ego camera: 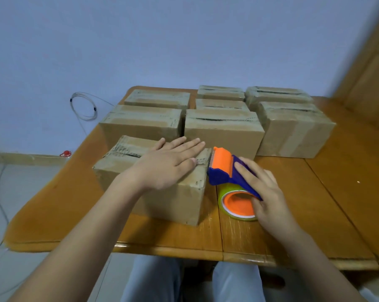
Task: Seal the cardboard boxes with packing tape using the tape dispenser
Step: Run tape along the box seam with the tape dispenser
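Left hand (169, 164) lies flat, fingers straight, on the nearest box (175, 205); right hand (269, 192) grips the tape dispenser (223, 168) touching that box's right edge. It seems light and stiff; hold its blue handle (241, 183)

Tape dispenser (229, 171) right of nearest box (153, 188); other boxes (223, 129) behind.

This is a plain room, most likely in a home. A glossy orange-brown wooden table (314, 203) with rounded corners stands against a bare pale blue painted wall (140, 40), beside a panelled light wooden door or cupboard front (369, 83), over a pale grey floor (21, 192) with a beige skirting strip (21, 159). A thin clear coiled cable (94, 109) hangs on the wall, and worn brown taped cardboard boxes (223, 131) crowd the tabletop.
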Demonstrator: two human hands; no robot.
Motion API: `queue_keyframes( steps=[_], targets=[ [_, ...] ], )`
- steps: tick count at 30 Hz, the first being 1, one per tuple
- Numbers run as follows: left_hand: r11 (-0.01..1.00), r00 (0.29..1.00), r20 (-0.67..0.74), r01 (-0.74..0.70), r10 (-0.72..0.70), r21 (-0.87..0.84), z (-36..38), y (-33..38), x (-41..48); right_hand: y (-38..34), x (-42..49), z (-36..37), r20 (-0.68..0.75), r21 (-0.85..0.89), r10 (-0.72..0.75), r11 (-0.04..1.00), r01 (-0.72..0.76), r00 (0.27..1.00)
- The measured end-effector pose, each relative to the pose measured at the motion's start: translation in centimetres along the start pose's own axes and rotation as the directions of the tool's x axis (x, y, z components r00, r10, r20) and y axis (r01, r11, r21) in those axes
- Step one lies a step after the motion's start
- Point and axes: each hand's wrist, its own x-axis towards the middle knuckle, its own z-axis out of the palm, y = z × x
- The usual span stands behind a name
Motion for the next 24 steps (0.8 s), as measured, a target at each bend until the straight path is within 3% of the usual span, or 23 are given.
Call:
queue_keyframes(
  steps=[12,17,24],
  targets=[
    [1.000,1.000,0.010,-0.014,0.014,-0.009,0.0,-0.4,0.1,1.0,-2.7,-3.6,0.147,-0.199,0.097,0.978,-0.067,0.984],
    [0.999,1.000,-0.005,0.007,-0.008,-0.034,0.1,-0.2,0.1,-0.2,-1.5,-2.8,0.165,-0.309,0.047,0.951,0.007,0.985],
    [1.000,1.000,-0.028,0.007,-0.007,0.004,0.1,0.0,0.0,0.0,0.4,-2.4,0.261,-0.265,0.003,0.962,0.068,0.965]
  ],
)
